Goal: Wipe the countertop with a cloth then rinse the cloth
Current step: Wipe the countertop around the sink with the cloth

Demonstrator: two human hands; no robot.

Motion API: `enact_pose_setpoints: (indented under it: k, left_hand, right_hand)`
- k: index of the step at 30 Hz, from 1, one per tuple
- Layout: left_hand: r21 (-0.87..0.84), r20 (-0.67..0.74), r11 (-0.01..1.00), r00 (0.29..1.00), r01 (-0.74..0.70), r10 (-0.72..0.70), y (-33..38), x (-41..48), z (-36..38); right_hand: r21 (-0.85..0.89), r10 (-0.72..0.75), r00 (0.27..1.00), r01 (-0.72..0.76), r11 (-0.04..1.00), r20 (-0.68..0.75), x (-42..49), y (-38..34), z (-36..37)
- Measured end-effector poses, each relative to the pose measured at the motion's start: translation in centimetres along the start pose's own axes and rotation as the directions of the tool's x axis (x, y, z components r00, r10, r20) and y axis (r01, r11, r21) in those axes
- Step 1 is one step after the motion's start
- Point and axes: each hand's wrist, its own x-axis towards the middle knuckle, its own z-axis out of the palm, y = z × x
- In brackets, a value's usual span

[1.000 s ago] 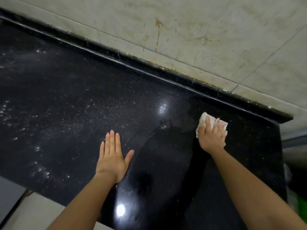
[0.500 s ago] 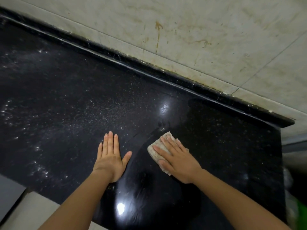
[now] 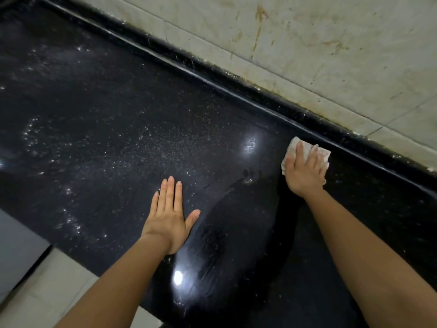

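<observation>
The black stone countertop (image 3: 99,119) fills most of the view, dusted with pale specks on its left half and streaked wet in the middle. My right hand (image 3: 305,171) presses a folded whitish cloth (image 3: 293,145) flat onto the counter, close to the raised back lip. Its fingers lie spread over the cloth, which shows only at its far edges. My left hand (image 3: 169,216) rests palm down on the counter near the front edge, fingers straight and together, holding nothing.
A stained beige tiled wall (image 3: 319,43) rises behind the counter's raised back lip (image 3: 212,76). The counter's front edge (image 3: 71,252) drops off to pale floor tiles (image 3: 54,294) at the lower left.
My right hand has slid the cloth from the counter's middle, near my left hand, back and to the right toward the back lip. My left hand has stayed in place.
</observation>
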Motion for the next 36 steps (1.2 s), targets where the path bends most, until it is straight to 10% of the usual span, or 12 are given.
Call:
enact_pose_setpoints:
  k: [11,19,25,31,36]
  left_hand:
    - [0.01,0.024,1.0,1.0,-0.003,0.003,0.1,0.0,0.0]
    - [-0.039,-0.021,0.998,0.999,-0.047,0.046,-0.1,0.3,0.2]
    - [-0.019,-0.163,0.998,0.985,-0.062,0.058,-0.8,0.6,1.7]
    - [0.006,-0.233,0.981,0.954,-0.192,0.188,-1.6,1.3,1.2]
    - [0.057,-0.352,0.952,0.887,-0.3,0.3,-3.6,5.4,-2.9]
  right_hand:
    - [-0.131,-0.457,0.877,0.476,0.87,0.15,-9.1,-4.5,4.6]
    - [-0.197,-0.752,0.599,0.801,0.565,0.275,-9.9,-2.8,4.6]
    - [-0.129,-0.293,0.956,0.293,0.947,0.022,-4.3,-3.2,1.9]
    - [0.088,0.016,0.997,-0.01,0.996,-0.073,-3.6,-6.8,3.1]
    - [0.06,-0.08,0.996,0.082,0.995,-0.04,-6.8,-9.4,4.8]
